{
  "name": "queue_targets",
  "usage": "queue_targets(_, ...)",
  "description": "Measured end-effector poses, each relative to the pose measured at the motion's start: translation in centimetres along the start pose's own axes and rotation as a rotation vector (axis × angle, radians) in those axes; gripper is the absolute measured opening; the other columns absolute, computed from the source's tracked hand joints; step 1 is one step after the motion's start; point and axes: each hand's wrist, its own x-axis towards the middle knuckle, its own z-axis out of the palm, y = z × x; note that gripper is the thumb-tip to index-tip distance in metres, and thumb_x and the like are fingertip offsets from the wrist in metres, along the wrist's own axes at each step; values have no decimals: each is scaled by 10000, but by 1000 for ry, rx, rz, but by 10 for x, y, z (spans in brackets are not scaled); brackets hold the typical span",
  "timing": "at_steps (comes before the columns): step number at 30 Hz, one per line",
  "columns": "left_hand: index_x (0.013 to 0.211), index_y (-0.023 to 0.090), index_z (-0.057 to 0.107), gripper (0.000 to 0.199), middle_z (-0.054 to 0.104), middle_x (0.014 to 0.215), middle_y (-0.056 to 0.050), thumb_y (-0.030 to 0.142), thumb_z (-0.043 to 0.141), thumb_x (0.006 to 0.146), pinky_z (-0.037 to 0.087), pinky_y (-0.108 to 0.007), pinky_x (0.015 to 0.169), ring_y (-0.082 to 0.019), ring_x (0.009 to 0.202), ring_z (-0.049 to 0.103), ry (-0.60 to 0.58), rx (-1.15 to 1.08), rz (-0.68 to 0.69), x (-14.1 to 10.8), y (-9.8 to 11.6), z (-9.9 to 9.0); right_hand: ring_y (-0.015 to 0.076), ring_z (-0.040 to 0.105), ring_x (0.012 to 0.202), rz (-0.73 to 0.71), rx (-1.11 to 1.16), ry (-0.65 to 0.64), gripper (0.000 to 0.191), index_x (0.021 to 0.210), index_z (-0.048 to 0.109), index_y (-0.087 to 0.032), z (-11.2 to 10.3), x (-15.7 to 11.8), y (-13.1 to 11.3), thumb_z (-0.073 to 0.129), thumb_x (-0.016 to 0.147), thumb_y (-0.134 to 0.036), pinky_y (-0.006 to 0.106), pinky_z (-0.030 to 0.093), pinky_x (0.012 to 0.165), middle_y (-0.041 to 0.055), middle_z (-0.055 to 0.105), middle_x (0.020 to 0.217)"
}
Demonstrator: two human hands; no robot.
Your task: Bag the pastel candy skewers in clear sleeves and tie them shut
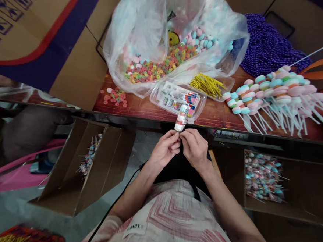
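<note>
Upright in front of me is a candy skewer (181,118) in a clear wrapper, with pale blue, white and orange-red pieces stacked on it. My left hand (165,149) is closed round its stick just below the candy, and a bit of white stick shows under the fingers. Thumb and fingers of my right hand (195,148) are pinched together at the wrapper's gathered base. What exactly they grip there is too small to make out. Just beyond the candy, a clear plastic tray (155,98) holds printed wrappers (176,97). Beside it lie yellow twist ties (208,84) in another tray.
A large plastic bag (137,34) of ring and disc candies stands behind. Unwrapped candy skewers (280,88) are piled at right, near purple cord (268,47). Loose candy rings (115,96) lie left. Cardboard boxes (105,168) with wrapped skewers (264,176) flank me below the table edge.
</note>
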Motion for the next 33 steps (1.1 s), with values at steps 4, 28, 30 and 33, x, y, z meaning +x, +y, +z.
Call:
queue_targets(4,839,184,667,318,588,681,46,345,876,661,403,-153,514,-48,557,522,-16,42,58,0,-3,-2,158,587,727,130,50,9,155,892,558,-207,4,2,-15,442,967,-137,286,473,643,45,596,808)
queue_targets(28,844,219,752,93,674,834,-25,214,771,753,457,-266,781,-164,800,588,-71,868,570,-11,-14,25,102,495,560,810,514,65,200,846,702,-194,-44,-37,-39,603,921,-351,239,390,520,-19,601,662)
queue_targets(30,864,229,736,83,672,869,-37,215,746,783,450,-293,841,-189,865,580,-186,1055,674,2,-7,34,93,479,544,903,460,235,198,828,694,-191,-50,-52,-28,630,904,-361,237,370,508,-20,602,657)
queue_targets(33,924,224,689,72,661,955,-63,237,669,855,419,-350,930,-220,956,560,-64,1276,858,32,17,44,69,417,488,1034,422,630,212,813,664,-192,-73,-82,6,695,845,-399,237,320,467,-23,597,655)
